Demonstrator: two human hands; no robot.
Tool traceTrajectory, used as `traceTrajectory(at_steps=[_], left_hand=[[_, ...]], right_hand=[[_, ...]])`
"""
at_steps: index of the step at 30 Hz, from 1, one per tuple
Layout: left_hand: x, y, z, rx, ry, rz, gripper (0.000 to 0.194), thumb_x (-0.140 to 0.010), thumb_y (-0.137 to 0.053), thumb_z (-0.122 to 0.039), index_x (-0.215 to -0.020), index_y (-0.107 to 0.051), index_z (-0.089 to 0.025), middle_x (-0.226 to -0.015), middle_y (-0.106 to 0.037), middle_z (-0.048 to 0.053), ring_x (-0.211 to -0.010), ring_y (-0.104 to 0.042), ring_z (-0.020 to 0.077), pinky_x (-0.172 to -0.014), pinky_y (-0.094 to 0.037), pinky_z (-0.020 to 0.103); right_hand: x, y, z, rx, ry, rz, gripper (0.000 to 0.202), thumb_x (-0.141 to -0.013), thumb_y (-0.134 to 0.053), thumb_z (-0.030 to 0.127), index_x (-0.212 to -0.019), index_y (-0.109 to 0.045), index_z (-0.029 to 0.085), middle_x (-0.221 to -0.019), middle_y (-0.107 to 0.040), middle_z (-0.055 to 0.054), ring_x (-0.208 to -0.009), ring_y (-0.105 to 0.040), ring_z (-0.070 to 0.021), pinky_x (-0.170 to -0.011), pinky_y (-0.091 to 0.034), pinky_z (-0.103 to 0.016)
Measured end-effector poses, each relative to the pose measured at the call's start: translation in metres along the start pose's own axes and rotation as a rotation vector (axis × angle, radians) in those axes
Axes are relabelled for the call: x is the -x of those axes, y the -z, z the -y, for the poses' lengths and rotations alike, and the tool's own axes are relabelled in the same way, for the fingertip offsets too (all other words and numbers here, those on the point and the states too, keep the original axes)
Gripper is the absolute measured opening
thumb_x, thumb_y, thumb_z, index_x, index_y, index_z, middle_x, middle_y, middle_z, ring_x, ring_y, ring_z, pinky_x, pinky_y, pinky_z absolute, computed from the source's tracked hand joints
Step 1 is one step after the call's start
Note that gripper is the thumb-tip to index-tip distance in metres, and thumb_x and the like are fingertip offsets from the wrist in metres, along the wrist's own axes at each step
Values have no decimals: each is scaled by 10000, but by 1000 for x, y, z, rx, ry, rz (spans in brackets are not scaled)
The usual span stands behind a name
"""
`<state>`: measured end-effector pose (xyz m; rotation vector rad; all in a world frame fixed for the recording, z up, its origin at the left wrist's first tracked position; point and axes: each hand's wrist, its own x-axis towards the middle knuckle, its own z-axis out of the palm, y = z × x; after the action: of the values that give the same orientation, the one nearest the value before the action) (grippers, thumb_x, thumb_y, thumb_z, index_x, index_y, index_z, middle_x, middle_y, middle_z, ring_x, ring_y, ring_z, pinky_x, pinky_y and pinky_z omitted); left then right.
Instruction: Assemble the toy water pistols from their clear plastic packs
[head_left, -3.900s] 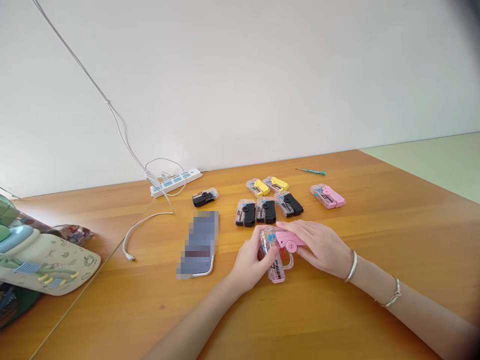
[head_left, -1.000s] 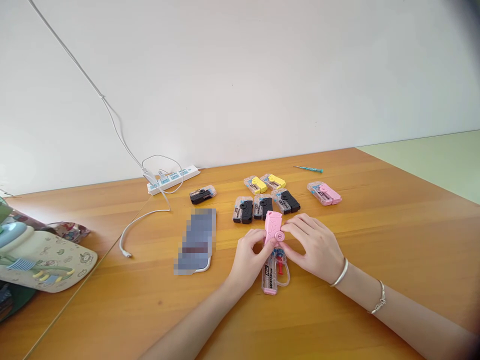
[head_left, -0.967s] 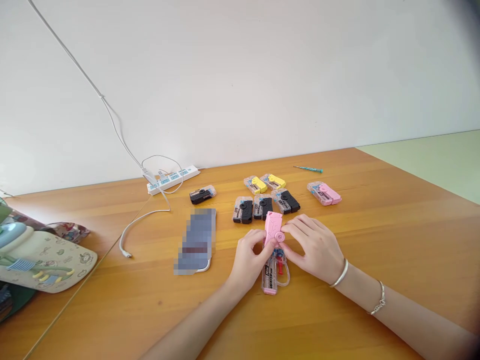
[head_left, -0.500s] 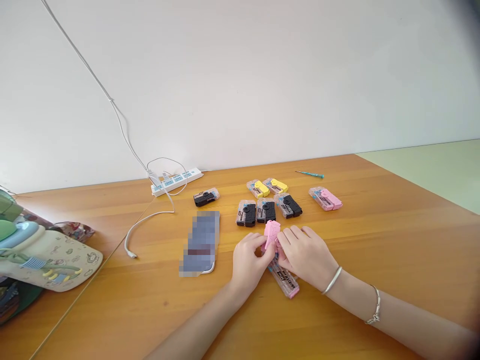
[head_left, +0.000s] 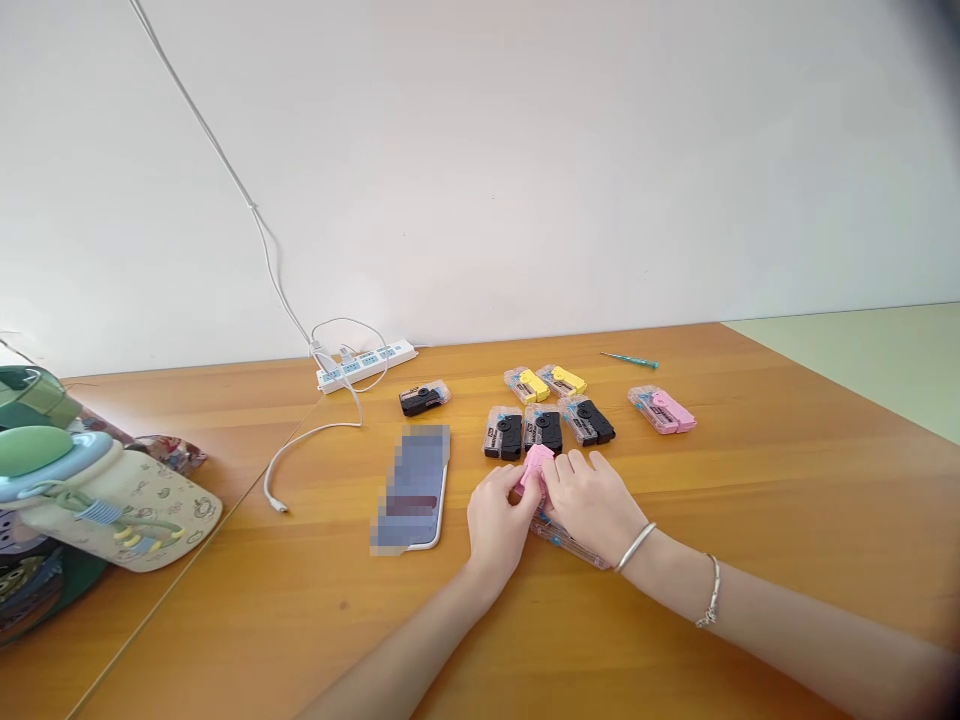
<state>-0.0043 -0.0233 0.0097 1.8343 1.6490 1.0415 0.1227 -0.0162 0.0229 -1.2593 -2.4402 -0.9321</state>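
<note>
Both hands grip a folding toy with a pink part and a long clear body (head_left: 574, 540). My left hand (head_left: 499, 520) pinches the pink part (head_left: 538, 462) between thumb and fingers. Curled over its right side, my right hand (head_left: 592, 500) hides the middle of the toy. The clear body slants down to the right beneath my right hand. Just beyond the hands lie black and clear toys (head_left: 502, 433), folded. Behind these are two yellow ones (head_left: 531, 384), and a pink one (head_left: 662, 410) lies to the right.
A phone (head_left: 412, 490) lies left of my hands. Farther left are a cream bottle (head_left: 142, 510) and a white cable (head_left: 300, 440) running from a power strip (head_left: 367, 366). Another black toy (head_left: 424, 398) rests behind the phone. A teal screwdriver (head_left: 630, 360) is at the back right.
The held toy's clear body has turned, its near end moving right and up. My right hand has shifted slightly left and covers more of it. The whole view has shifted slightly.
</note>
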Motion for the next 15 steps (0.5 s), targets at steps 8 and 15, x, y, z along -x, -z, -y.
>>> traceTrajectory(at_steps=[8,15], left_hand=[[-2,0,1,133,43,39,365,-859,-372,-394,-600,-508,-176,-603,-484,-19,-587,-419,111,-530,-304,201],[-3,-1,2,185,36,68,341,-861,-395,-383,-731,-646,-194,-737,-642,17,-722,-548,163,-653,-420,244]], right_hand=[[-6,-3,-20,-269,-136,-65,166,-750,-448,134,-623,-551,168,-513,-579,-10,-499,-489,-127,-518,-218,-271],[16,-3,-37,-468,-277,-12,279,-874,-361,176,-823,-634,199,-571,-630,14,-497,-536,-111,-463,-228,-248]])
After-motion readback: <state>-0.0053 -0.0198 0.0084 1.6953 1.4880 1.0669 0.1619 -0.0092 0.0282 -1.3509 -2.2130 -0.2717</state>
